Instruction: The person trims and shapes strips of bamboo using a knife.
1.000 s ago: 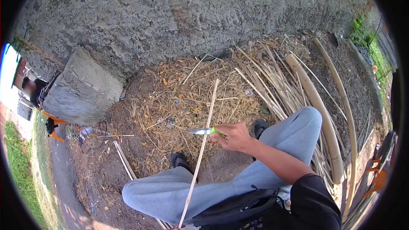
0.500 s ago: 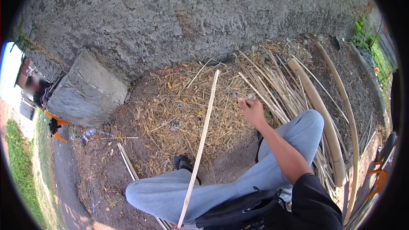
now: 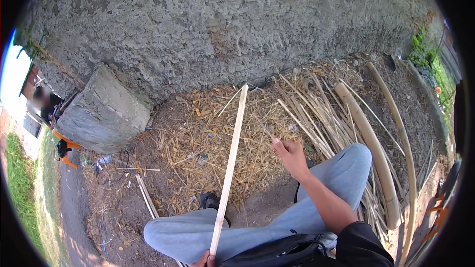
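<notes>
My left hand (image 3: 203, 260) shows only in part at the bottom edge, its fingers closed on the lower end of a long, pale bamboo strip (image 3: 231, 160). The strip slants up and away over my lap, its far end in front of the wall. To the right of it, my right hand (image 3: 291, 157) is closed around a knife (image 3: 267, 131) whose thin grey blade points up and left. Its handle is mostly hidden in the fist. Blade and strip are apart.
Straw-like shavings (image 3: 198, 138) cover the ground before a rough wall (image 3: 237, 29). Bamboo strips (image 3: 309, 113), a thick bamboo pole (image 3: 368, 143) and a curved pole (image 3: 403, 133) lie right. A concrete block (image 3: 109, 111) stands left, a seated person (image 3: 47, 104) beyond it.
The bamboo strip's far end has shifted slightly left and down, and more of my left hand shows. My right hand has moved down and a little left with the knife.
</notes>
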`<move>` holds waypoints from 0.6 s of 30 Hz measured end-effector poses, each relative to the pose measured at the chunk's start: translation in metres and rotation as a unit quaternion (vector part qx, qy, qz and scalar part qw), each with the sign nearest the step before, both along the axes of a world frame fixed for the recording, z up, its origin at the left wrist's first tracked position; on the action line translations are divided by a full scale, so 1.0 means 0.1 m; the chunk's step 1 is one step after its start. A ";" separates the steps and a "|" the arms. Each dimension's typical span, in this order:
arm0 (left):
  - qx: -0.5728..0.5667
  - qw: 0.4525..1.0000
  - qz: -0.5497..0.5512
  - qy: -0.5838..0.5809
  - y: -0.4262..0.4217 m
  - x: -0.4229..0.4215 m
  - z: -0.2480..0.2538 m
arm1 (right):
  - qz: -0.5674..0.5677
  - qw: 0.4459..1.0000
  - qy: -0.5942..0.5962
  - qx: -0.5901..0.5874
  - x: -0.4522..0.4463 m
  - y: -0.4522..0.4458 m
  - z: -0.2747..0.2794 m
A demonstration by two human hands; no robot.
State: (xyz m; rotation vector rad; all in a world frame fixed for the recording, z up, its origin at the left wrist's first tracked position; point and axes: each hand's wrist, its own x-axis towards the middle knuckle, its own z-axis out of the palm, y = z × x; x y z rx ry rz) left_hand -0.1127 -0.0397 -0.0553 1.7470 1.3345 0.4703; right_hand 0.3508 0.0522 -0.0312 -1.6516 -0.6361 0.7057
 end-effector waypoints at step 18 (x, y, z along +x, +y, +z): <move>-0.020 1.000 0.020 0.014 0.17 0.73 0.45 | 0.241 0.895 -0.322 0.191 -1.03 -0.46 0.01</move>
